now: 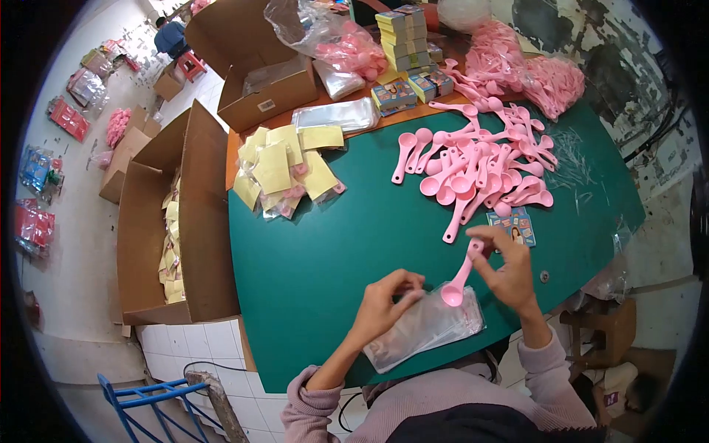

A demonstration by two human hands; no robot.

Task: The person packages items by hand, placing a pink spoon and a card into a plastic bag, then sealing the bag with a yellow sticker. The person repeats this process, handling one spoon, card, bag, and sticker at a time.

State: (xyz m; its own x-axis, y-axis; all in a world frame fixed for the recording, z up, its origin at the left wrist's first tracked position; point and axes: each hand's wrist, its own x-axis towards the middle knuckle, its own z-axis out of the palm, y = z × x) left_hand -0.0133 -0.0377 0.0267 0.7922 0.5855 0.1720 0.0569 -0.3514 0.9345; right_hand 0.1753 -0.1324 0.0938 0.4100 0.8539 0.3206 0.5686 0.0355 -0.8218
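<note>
My right hand [511, 272] is closed on the handle end of a pink measuring spoon [459, 284], whose bowl hangs down over the clear plastic bags [436, 328]. The bags lie in a flat stack near the table's front edge. My left hand [388, 301] has thumb and forefinger pinched at the stack's upper left edge, on a clear plastic bag. Just beyond my right hand lies a blue printed card [523, 227]. A large pile of pink spoons [480, 166] spreads over the green table [310, 295] farther back.
Packed pouches with yellow cards [275, 168] lie at the back left. An open cardboard box [207, 221] stands against the table's left side. Card stacks [402, 44], more clear bags [336, 116] and bagged pink spoons [554, 83] line the back. A blue metal frame [151, 395] stands at lower left.
</note>
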